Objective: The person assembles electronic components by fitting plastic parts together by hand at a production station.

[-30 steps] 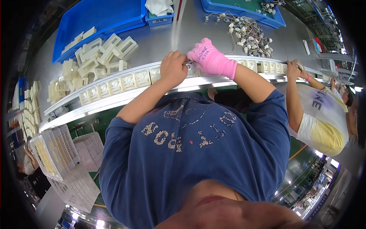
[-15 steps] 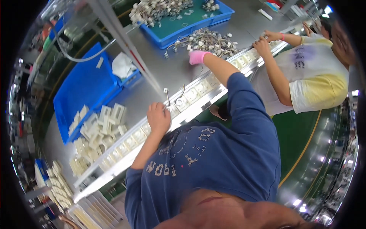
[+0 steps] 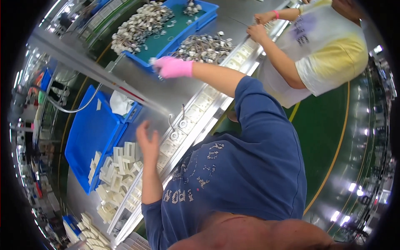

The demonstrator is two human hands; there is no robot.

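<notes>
Hands have moved apart: our bare left hand is now up off the row it was resting on, fingers loosely spread above the desk and, as far as we can see, holding nothing. Our right hand, in a pink knitted glove, has gone farther out, past the cable heap to the near edge of a blue tray. Its fingers are drawn together, seemingly pinching a small whitish part, too blurred for us to identify.

Two round wired pieces now show uncovered in the row, their thin dark leads curling upward; we judge that neither hand is steadying them. They sit among square housings, off-white and smooth, lined along a shiny metal rail.

Beside our left hand lie rigid, matte cream frames, hollow and rectangular, tumbled together near a glossy blue plastic bin. Farther right, a co-worker's hands meet over the same row.
</notes>
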